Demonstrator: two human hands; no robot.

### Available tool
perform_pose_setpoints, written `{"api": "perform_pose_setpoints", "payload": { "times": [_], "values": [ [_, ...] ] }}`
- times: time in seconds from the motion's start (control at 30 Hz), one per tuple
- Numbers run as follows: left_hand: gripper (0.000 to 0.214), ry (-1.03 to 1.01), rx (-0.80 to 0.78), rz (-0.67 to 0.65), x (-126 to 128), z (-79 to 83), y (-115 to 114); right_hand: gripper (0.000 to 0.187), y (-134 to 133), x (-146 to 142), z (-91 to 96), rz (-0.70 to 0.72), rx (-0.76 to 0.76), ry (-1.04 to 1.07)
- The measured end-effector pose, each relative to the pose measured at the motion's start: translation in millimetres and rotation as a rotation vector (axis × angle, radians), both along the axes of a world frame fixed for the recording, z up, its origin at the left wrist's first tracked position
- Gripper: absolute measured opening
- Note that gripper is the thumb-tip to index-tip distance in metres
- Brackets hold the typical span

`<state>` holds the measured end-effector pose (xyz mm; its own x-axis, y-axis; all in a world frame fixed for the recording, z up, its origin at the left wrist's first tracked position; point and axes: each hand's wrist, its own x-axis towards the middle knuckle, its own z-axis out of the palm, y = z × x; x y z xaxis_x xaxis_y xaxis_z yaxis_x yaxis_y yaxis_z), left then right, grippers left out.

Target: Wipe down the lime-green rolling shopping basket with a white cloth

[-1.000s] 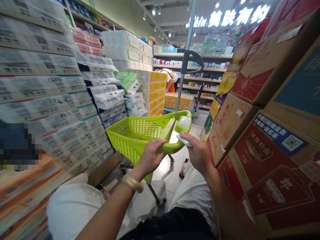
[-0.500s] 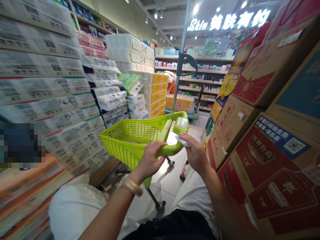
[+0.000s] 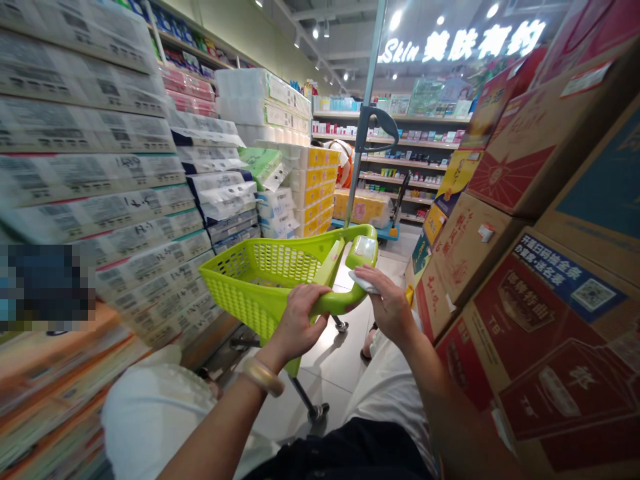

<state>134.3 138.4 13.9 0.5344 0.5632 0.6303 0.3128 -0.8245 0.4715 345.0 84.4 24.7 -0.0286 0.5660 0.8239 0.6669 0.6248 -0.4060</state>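
In front of me stands a lime-green shopping cart (image 3: 250,293) with a perforated basket, a grey upright pole and castor wheels. My left hand (image 3: 304,320), below a gold bangle (image 3: 263,376), is closed round the near left part of the cart's green handle (image 3: 337,303). On the right side of that handle, my right hand (image 3: 393,303) presses a white cloth or tissue (image 3: 363,280) against it, fingers bent over it. A clear-topped panel (image 3: 364,248) sits on the handle just beyond the white piece. The undersides of both hands are hidden.
Wrapped tissue packs (image 3: 90,127) are stacked high on the left. Printed cartons (image 3: 550,333) rise close on the right. Farther off are a blue trolley (image 3: 387,233) with a yellow pack, a bending person in orange (image 3: 346,167) and product shelves (image 3: 420,140).
The white piece and my right fingers have shifted very slightly along the handle. My left hand keeps its hold. The surroundings sit slightly farther right in view.
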Motion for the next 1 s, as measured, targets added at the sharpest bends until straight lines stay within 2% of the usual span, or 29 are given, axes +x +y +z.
{"api": "perform_pose_setpoints", "payload": {
  "times": [0.17,0.27,0.43,0.73,0.87,1.0],
  "values": [
    [0.029,-0.018,0.014,-0.038,0.0,-0.9,1.4,0.041,-20.8,-29.7,0.5,0.14,-0.027,-0.116],
    [0.028,-0.005,-0.01,-0.03,-0.9,-0.1,0.7,0.036,-19.2,-21.5,1.9,0.174,-0.072,-0.06],
    [0.03,0.004,-0.024,0.006,-1.7,1.6,-4.0,0.03,-6.9,3.4,1.3,0.073,-0.093,0.128],
    [0.029,-0.01,-0.004,-0.011,-4.4,-1.4,-2.9,0.042,-24.1,-40.5,4.1,0.032,0.025,-0.137],
    [0.028,-0.016,0.007,-0.023,-6.1,-1.9,-3.5,0.04,-21.0,-32.0,6.7,0.038,0.019,-0.17],
    [0.028,-0.025,0.002,-0.005,-6.4,-0.2,-6.5,0.035,-12.2,-12.1,5.3,0.002,0.033,-0.094]
  ]
}}
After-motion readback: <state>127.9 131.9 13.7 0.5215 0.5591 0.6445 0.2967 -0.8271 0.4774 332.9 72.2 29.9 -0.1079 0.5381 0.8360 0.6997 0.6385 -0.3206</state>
